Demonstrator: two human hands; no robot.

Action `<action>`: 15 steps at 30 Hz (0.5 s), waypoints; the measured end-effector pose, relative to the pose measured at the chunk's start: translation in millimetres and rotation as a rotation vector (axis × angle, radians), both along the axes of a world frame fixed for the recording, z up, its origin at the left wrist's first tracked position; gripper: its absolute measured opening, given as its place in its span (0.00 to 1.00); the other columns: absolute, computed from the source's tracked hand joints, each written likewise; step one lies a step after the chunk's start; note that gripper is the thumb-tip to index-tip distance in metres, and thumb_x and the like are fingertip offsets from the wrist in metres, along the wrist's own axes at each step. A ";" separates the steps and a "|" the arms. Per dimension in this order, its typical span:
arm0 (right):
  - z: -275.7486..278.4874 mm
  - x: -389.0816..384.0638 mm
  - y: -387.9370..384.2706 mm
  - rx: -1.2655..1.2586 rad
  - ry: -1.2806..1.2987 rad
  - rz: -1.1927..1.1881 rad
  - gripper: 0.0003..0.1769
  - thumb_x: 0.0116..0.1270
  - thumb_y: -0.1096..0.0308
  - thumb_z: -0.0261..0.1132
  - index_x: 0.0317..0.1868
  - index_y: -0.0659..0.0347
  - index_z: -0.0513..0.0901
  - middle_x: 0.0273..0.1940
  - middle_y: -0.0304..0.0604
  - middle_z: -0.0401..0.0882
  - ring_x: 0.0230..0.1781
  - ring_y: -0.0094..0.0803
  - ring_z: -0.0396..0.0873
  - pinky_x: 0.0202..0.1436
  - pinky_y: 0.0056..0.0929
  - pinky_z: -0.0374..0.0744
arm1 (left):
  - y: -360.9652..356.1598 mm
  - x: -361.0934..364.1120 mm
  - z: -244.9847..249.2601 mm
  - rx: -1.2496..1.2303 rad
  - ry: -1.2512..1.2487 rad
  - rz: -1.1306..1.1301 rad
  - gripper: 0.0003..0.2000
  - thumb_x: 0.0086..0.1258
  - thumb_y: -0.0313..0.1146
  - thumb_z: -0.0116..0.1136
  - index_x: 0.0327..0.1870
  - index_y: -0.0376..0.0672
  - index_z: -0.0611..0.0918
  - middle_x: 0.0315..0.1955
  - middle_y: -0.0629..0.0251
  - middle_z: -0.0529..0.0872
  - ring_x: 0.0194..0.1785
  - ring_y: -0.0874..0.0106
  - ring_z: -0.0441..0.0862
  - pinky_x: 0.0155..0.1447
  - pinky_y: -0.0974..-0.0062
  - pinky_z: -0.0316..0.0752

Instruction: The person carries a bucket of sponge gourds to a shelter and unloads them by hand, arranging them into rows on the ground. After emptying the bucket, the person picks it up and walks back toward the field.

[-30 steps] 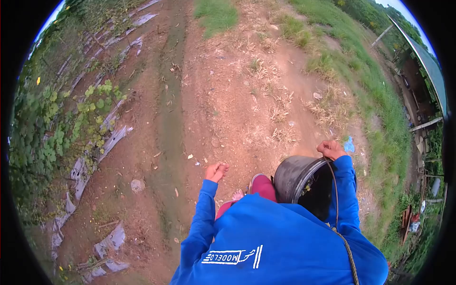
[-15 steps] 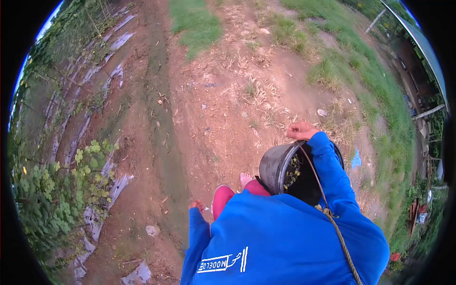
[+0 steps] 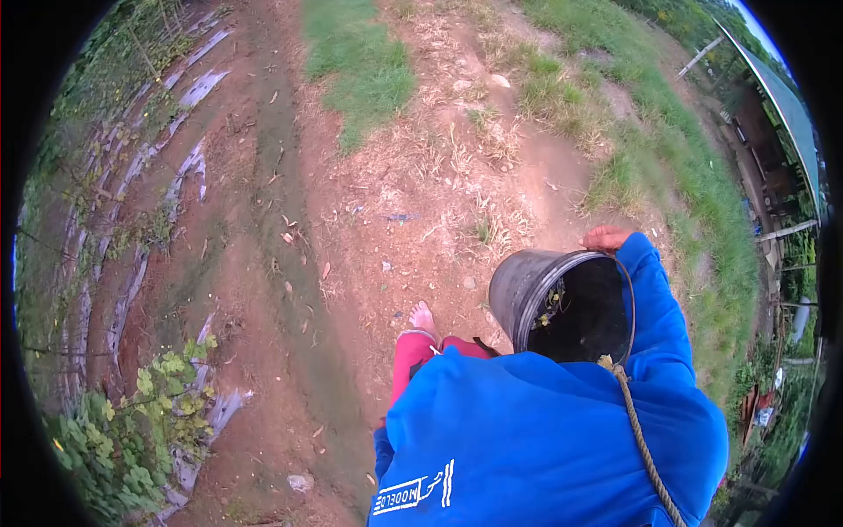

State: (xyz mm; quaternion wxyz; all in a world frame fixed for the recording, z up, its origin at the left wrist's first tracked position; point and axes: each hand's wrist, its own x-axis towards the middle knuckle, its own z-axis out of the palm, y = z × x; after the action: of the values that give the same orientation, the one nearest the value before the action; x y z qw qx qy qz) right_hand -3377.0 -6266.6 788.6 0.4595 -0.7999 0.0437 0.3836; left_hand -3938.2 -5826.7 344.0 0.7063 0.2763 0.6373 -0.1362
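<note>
A dark bucket [image 3: 518, 294] hangs tilted at my right side, its mouth facing me. Some green and yellowish leafy sprigs [image 3: 551, 306] lie inside, against the wall. A thin handle [image 3: 630, 299] curves along the right side of its mouth, and a twisted rope [image 3: 643, 430] runs from near the rim up over my blue sweatshirt [image 3: 527, 430]. My right arm reaches around the outside of the bucket. At the far rim, my right hand [image 3: 606, 237] has its fingers together and closed against the edge; the fingertips are partly hidden. Only the left sleeve [image 3: 383, 452] shows; my left hand is out of sight.
A bare foot [image 3: 422, 318] stands on the reddish dirt path [image 3: 378, 263]. Leafy plants [image 3: 132, 430] and strips of pale plastic sheeting [image 3: 127, 299] line the left side. Grass [image 3: 694, 202] borders the right, with a roofed shelter [image 3: 773, 114] beyond it.
The ground has shifted in view and a bare foot has come forward. My right hand and the bucket have swung rightward. My left hand has passed out of view behind the sweatshirt.
</note>
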 end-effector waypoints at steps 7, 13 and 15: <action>35.1 115.3 45.4 0.212 0.014 -0.443 0.13 0.62 0.57 0.68 0.32 0.58 0.81 0.26 0.32 0.81 0.24 0.16 0.75 0.28 0.18 0.72 | 216.2 308.3 75.6 0.244 -0.252 -0.087 0.14 0.63 0.42 0.58 0.45 0.44 0.80 0.32 0.62 0.84 0.26 0.67 0.80 0.29 0.66 0.77; -33.6 256.1 84.2 0.047 -0.118 -0.427 0.13 0.62 0.57 0.66 0.28 0.58 0.83 0.25 0.31 0.80 0.25 0.17 0.74 0.30 0.19 0.71 | 322.4 555.6 109.9 0.348 -0.242 -0.180 0.14 0.64 0.44 0.55 0.44 0.47 0.80 0.28 0.67 0.83 0.25 0.69 0.79 0.27 0.68 0.75; -57.4 298.7 95.8 0.209 -0.080 -0.442 0.13 0.63 0.58 0.66 0.33 0.61 0.84 0.31 0.36 0.82 0.33 0.22 0.77 0.38 0.21 0.74 | 336.9 609.0 104.7 0.330 -0.240 -0.195 0.13 0.65 0.45 0.52 0.42 0.48 0.80 0.25 0.69 0.82 0.24 0.70 0.78 0.26 0.67 0.73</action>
State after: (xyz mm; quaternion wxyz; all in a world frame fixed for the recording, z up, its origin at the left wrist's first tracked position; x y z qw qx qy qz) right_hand -3078.3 -6170.9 731.2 0.6140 -0.7336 0.1593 0.2440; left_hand -3329.2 -5489.8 448.8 0.7058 0.4627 0.5327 -0.0635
